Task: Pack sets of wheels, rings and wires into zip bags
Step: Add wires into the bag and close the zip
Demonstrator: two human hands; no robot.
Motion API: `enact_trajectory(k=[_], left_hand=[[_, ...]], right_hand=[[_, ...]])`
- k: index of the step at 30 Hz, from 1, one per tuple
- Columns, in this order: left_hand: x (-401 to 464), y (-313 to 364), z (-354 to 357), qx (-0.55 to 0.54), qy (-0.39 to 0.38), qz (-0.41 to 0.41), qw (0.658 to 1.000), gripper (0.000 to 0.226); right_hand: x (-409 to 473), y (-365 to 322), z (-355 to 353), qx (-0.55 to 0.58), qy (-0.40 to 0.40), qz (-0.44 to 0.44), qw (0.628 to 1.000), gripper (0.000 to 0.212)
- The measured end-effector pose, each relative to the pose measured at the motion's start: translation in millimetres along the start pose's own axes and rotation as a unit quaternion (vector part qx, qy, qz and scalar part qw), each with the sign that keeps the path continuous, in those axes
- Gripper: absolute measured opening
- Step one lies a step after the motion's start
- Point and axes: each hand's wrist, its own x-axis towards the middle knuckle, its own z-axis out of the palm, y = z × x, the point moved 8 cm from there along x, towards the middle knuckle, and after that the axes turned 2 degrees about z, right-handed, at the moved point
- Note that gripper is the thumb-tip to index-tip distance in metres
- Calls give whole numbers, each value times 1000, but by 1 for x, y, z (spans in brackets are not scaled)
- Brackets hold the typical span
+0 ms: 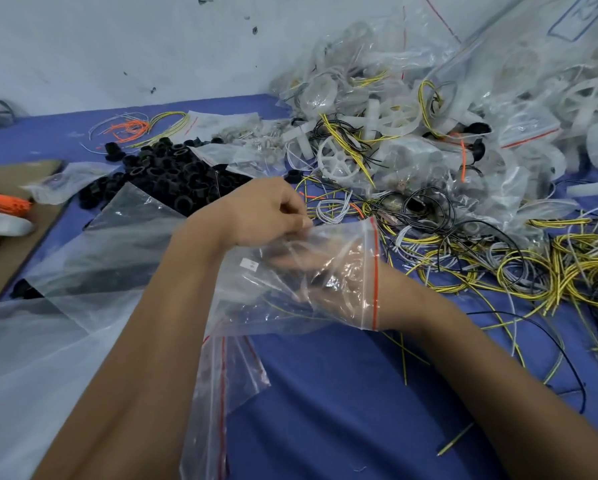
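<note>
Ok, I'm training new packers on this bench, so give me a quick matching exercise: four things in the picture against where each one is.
Things:
1. black rings
2. right hand
3. yellow wire bundle
4. packed bags

Places:
A. inside the zip bag
B. far right of the blue mat
C. heaped against the wall
D. left of the left hand

Pairs: 1-D, 2-A, 3-B, 4-C
</note>
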Motion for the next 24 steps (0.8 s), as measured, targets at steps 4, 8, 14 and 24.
enact_trajectory(k=[4,8,14,24], left_hand=[[0,-2,-5,-31,26,-6,999,27],[2,-6,-13,8,61,-10,998,28],[2,-20,-26,34,102,-40,993,33],[-1,-10,-8,82,-11,-45,996,30]], right_hand=[[-6,-11,9,25,-74,-24,997,33],[-11,-45,-7,83,35,-174,981,24],[-5,-46,-15,221,92,-198,950,34],[-19,-69,-16,160,81,-270,946,28]])
